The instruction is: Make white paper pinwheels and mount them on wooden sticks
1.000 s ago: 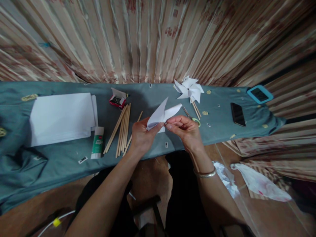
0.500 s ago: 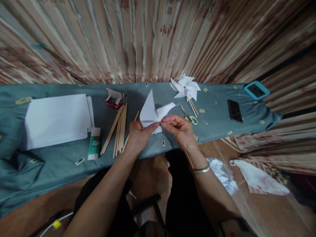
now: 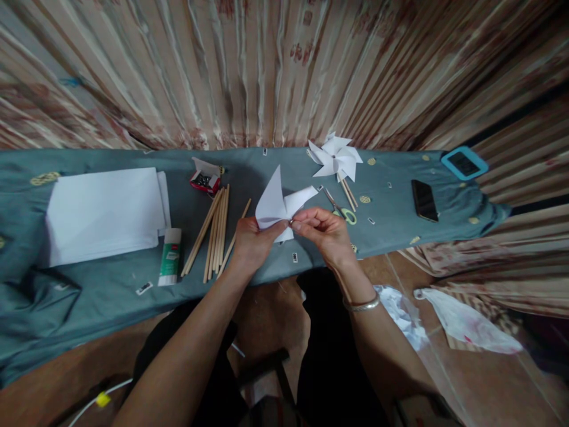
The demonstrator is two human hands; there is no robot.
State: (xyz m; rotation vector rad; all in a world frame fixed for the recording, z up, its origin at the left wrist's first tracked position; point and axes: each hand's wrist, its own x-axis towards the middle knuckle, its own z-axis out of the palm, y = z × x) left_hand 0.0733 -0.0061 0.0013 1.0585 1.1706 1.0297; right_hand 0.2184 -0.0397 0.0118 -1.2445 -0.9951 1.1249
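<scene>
A folded white paper pinwheel [image 3: 271, 204] with pointed blades is held over the table between both hands. My left hand [image 3: 253, 243] is closed on its left and lower side, the thumb lying near the centre. At that centre, my right hand [image 3: 322, 231] pinches a small shiny metal piece [image 3: 291, 223], too small to make out clearly. Below the pinch a lower blade hangs partly hidden by the fingers. Wooden sticks [image 3: 216, 237] lie just left of my left hand. Scissors [image 3: 344, 213] with pale green handles rest beyond my right hand.
Finished white pinwheels [image 3: 335, 159] on sticks lie at the back. Leftward are a paper stack [image 3: 104, 216], a glue stick [image 3: 170, 258] and a red box of small metal pieces [image 3: 205, 178]. A phone [image 3: 424, 200] and a blue-framed device [image 3: 464, 163] lie right. Curtains [image 3: 258, 71] hang behind.
Both hands and the held pinwheel have shifted very slightly to the right in view. The grip looks the same, the right fingers still pinching at the centre.
</scene>
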